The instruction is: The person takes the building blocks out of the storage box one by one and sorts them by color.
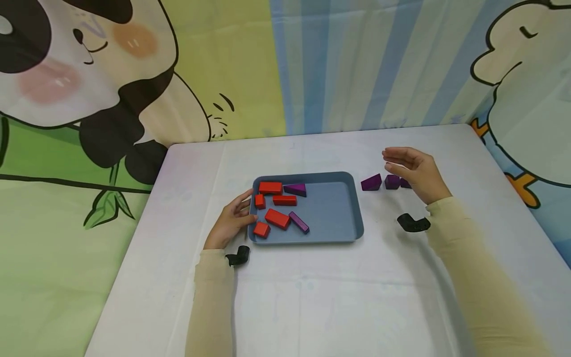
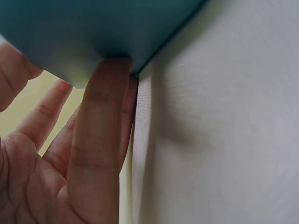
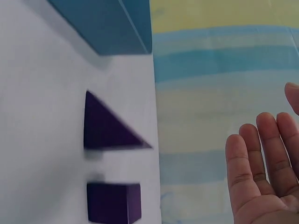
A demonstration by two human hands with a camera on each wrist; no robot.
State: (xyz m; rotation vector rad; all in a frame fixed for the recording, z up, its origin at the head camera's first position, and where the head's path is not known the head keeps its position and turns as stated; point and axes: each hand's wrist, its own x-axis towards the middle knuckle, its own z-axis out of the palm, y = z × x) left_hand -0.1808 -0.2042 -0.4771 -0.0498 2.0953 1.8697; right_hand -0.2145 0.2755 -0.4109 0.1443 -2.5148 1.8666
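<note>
My left hand (image 1: 232,220) grips the left edge of a blue-grey tray (image 1: 332,208), its thumb at the rim. In the left wrist view, a fingertip of that hand presses against the tray's outer wall (image 2: 126,28). Inside the tray, red blocks (image 1: 277,218) lie in its left half with a purple wedge (image 1: 295,189) and a thin purple bar (image 1: 299,222). My right hand (image 1: 419,173) is raised with nothing in it, right of the tray. Below and left of its fingers stand a purple triangular block (image 1: 371,182) and a purple faceted block (image 1: 392,182).
Another purple block (image 1: 405,183) shows partly behind my right hand. A white cloth covers the table (image 1: 312,297). Behind it hangs a cartoon-printed curtain (image 1: 241,64), meeting the table's back edge. Black wrist mounts (image 1: 413,223) stick out from both sleeves.
</note>
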